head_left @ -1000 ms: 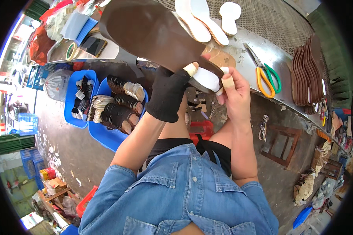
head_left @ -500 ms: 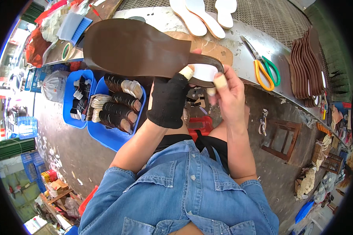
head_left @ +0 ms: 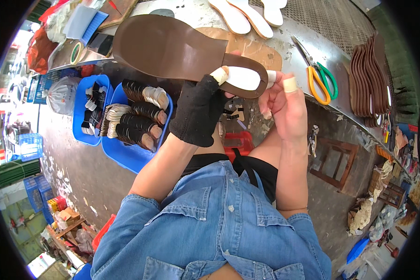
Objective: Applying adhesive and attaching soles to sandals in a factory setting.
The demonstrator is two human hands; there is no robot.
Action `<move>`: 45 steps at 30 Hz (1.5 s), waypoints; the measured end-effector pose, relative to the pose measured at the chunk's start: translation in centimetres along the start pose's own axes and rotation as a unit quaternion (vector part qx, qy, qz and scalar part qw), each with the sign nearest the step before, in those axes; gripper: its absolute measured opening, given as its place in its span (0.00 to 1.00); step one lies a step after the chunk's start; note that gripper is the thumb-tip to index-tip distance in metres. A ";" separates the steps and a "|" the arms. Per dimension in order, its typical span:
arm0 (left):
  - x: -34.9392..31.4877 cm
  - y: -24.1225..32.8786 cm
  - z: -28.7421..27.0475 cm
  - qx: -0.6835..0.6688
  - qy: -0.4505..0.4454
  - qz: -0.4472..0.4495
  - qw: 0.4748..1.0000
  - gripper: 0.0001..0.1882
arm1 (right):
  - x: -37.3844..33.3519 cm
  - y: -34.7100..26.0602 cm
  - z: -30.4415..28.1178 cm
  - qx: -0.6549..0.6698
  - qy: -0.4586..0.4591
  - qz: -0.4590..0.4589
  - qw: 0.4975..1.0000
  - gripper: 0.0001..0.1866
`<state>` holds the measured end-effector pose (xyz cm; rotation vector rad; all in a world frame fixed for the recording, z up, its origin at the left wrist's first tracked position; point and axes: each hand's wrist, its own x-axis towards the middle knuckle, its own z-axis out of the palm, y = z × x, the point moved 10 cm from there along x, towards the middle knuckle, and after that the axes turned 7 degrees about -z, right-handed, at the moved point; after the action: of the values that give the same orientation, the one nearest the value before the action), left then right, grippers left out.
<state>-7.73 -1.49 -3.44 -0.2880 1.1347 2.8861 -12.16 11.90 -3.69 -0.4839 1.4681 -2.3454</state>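
Observation:
A brown shoe insole (head_left: 170, 49) is held up before me, its broad toe end to the left. At its narrow heel end, on the right, a white oval pad (head_left: 243, 78) sits within the brown rim. My left hand (head_left: 196, 112), in a black fingerless glove, grips the insole near the heel; its taped thumb is on top and other fingers are hidden underneath. My right hand (head_left: 288, 109) is just right of the heel, fingers apart, with tape on the thumb and a finger. One taped fingertip is close to the heel rim; whether it touches, I cannot tell.
Scissors (head_left: 317, 77) with yellow and green handles lie on the metal-topped table (head_left: 291, 53). White insole pieces (head_left: 252, 21) lie at the back; stacked brown insoles (head_left: 369, 77) are at right. Blue bins (head_left: 121, 154) with strap pieces stand left below. A red stool (head_left: 238, 142) shows between my legs.
My right hand has come off the heel end and moved right, its fingers spreading. The bent brown heel edge now lies flat around the white pad. My left hand keeps its grip.

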 end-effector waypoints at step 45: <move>-6.3 2.2 -6.6 0.470 0.119 0.181 0.856 0.32 | -9.6 1.9 -0.5 -0.581 -0.103 -0.008 0.808 0.22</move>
<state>-0.65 -7.30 -5.53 -0.4111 2.6774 2.1447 -3.69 15.74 -6.68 -0.9629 2.6187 -1.0454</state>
